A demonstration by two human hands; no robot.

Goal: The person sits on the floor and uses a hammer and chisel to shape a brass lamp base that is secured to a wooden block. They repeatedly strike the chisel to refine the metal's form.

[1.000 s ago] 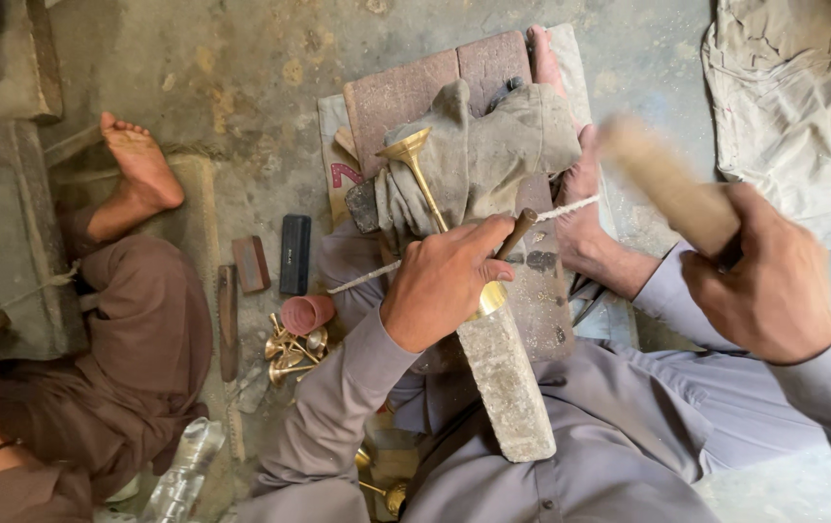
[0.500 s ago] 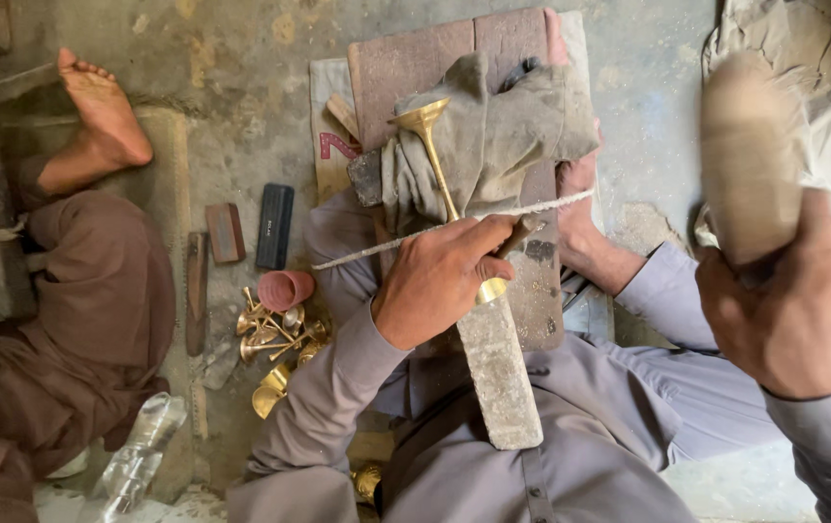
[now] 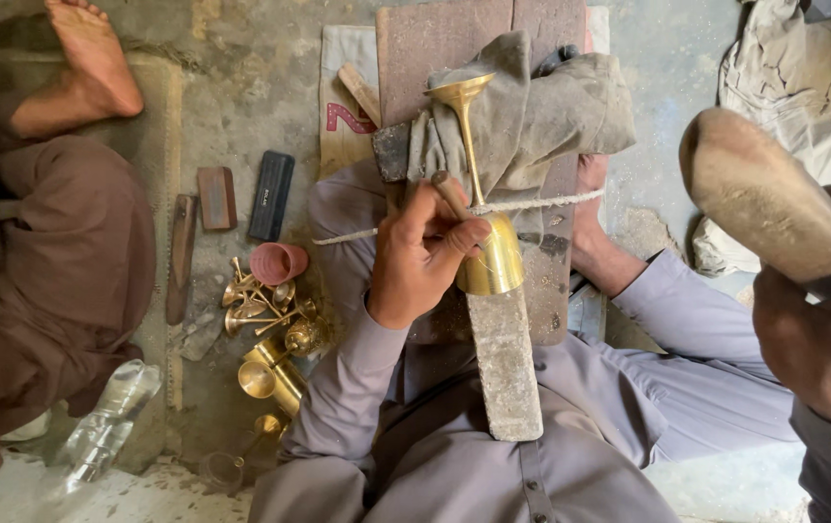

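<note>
Dusty workshop floor: left hand grips a punch against a brass goblet lying on the stone block, while right hand clutches a wooden mallet, now raised nearer the camera.

Brass goblets, pink cup, plastic bottle on floor.
</note>
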